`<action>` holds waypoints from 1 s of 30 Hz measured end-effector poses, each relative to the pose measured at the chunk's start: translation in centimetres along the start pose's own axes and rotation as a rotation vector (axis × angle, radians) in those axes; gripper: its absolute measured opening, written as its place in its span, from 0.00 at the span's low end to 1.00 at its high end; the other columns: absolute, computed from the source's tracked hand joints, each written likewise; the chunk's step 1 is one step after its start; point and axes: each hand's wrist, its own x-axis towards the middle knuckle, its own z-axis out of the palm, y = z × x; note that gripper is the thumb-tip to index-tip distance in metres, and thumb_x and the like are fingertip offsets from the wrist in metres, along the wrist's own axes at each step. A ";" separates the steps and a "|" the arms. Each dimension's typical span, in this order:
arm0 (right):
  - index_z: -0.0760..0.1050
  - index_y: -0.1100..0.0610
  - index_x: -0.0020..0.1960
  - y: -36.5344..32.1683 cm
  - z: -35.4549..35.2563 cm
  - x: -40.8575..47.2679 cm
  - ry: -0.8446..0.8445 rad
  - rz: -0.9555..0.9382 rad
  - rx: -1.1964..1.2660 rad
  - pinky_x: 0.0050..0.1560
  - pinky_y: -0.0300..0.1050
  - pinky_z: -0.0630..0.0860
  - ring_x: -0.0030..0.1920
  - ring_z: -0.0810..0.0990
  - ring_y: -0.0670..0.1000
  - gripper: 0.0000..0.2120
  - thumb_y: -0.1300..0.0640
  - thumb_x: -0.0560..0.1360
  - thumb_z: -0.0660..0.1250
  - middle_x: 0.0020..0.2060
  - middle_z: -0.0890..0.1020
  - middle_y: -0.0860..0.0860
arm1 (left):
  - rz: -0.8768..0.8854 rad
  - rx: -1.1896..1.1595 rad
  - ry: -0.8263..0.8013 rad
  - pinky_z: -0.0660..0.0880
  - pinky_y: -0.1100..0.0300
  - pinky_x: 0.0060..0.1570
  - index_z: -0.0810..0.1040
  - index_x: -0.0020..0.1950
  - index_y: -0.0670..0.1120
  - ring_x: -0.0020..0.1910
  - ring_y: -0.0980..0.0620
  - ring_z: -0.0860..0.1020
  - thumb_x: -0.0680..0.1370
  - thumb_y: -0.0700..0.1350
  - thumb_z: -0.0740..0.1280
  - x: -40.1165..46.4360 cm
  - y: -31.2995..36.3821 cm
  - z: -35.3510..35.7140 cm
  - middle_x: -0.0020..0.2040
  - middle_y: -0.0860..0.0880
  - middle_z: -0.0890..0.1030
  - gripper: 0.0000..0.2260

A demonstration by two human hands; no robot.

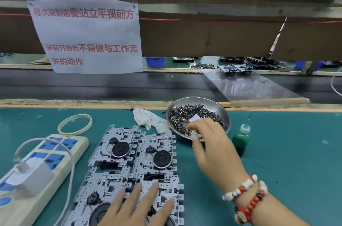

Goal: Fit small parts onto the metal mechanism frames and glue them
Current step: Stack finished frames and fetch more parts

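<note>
Head view: my right hand (209,144) reaches into the steel bowl (224,113) near the far edge of the worktop (296,161), fingers curled down into the heap of small dark parts (187,114); whether they already pinch one I cannot tell, since the tips blur into the pile. My left hand (140,207) lies flat at the near edge, fingers (137,188) straight and spread across the nearest metal frames (133,166), apparently to keep them from sliding while the other hand fetches. The four frames sit edge to edge in a block at the middle of the worktop, black wheels up, close enough to the bowl that each part travels only a short way. The green glue bottle (240,142) stands upright just right of the bowl, partly behind my right hand, nozzle up, handy for the gluing step to come. A crumpled cloth (148,118) lies between bowl and frames, likely for wiping. Toward the left edge rest a power strip (61,150) with a white charger (35,175), and a tape ring (75,124) beyond it.
</note>
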 end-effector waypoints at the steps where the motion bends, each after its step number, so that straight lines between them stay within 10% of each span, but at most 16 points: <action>1: 0.75 0.60 0.50 0.7 -0.6 -1.0 0.099 0.010 0.008 0.49 0.37 0.68 0.46 0.74 0.51 0.08 0.65 0.72 0.62 0.45 0.76 0.50 | -0.006 -0.060 -0.053 0.78 0.58 0.37 0.73 0.58 0.63 0.40 0.54 0.83 0.78 0.64 0.39 0.3 0.1 -0.5 0.48 0.56 0.84 0.25; 6: 0.66 0.56 0.54 4.3 -2.5 -4.1 0.475 0.357 0.141 0.52 0.46 0.71 0.44 0.68 0.53 0.19 0.67 0.69 0.69 0.47 0.65 0.47 | 0.050 -0.042 -0.168 0.78 0.55 0.28 0.67 0.58 0.56 0.39 0.51 0.84 0.78 0.63 0.38 0.8 1.0 -0.2 0.48 0.53 0.84 0.23; 11: 0.56 0.58 0.73 7.1 -2.4 -4.0 0.128 0.735 0.151 0.69 0.50 0.55 0.67 0.62 0.57 0.40 0.57 0.68 0.74 0.66 0.64 0.56 | -0.014 -0.048 -0.299 0.79 0.60 0.31 0.66 0.59 0.59 0.44 0.56 0.83 0.76 0.65 0.34 0.9 2.5 -1.2 0.52 0.57 0.82 0.26; 14: 0.61 0.58 0.71 8.0 -2.0 -3.6 0.028 0.787 0.166 0.68 0.47 0.56 0.69 0.61 0.56 0.31 0.55 0.73 0.70 0.68 0.67 0.56 | 0.045 -0.122 -0.394 0.69 0.56 0.64 0.47 0.73 0.59 0.74 0.50 0.56 0.73 0.69 0.35 2.3 3.9 -1.3 0.76 0.54 0.47 0.30; 16: 0.67 0.57 0.65 8.4 -1.7 -3.5 -0.030 0.808 0.164 0.64 0.49 0.63 0.65 0.66 0.57 0.21 0.54 0.75 0.67 0.61 0.74 0.56 | 0.039 -0.270 -0.444 0.54 0.54 0.70 0.35 0.71 0.64 0.73 0.53 0.34 0.76 0.66 0.48 2.7 5.0 -1.0 0.73 0.57 0.30 0.29; 23: 0.70 0.45 0.45 9.0 -2.3 -4.9 0.135 0.714 0.409 0.42 0.29 0.69 0.42 0.76 0.43 0.05 0.51 0.74 0.68 0.43 0.77 0.43 | -0.016 -0.291 -0.389 0.43 0.55 0.73 0.38 0.75 0.55 0.73 0.50 0.33 0.76 0.63 0.56 5.0 7.2 0.0 0.75 0.53 0.33 0.36; 30: 0.77 0.49 0.47 9.5 -3.8 -5.3 0.227 0.766 0.830 0.27 0.32 0.71 0.29 0.75 0.40 0.04 0.55 0.76 0.64 0.37 0.79 0.42 | -0.063 -0.337 -0.292 0.39 0.56 0.73 0.39 0.75 0.55 0.73 0.52 0.32 0.77 0.62 0.55 6.4 8.5 1.0 0.75 0.54 0.33 0.34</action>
